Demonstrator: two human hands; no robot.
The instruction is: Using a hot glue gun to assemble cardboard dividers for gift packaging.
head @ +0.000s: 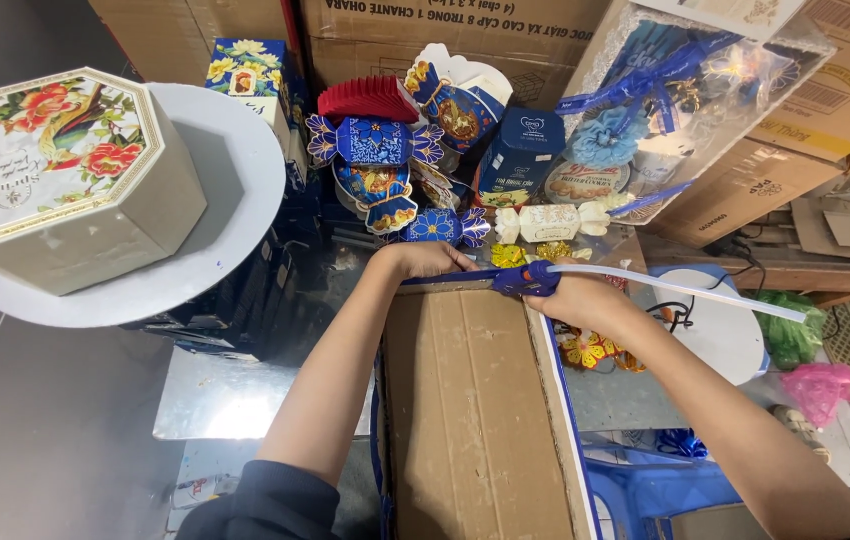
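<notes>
Right hand (585,298) clenched around blue glue gun (528,279), left hand (423,259) pressing cardboard tray (470,400) below 1 octagonal floral box (55,175).

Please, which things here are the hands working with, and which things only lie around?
In use:
- left hand, pressing the far edge of the cardboard tray
- right hand, holding the blue glue gun with its glue stick

Lying about:
- octagonal flowered box
- round white board
- blue candy-shaped boxes
- pink bag

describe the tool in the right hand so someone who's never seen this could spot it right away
Start at the brown cardboard box in the centre. At its far edge, the right hand grips a blue glue gun. Alone among the clutter, it has a long pale stick jutting rightward.
</notes>
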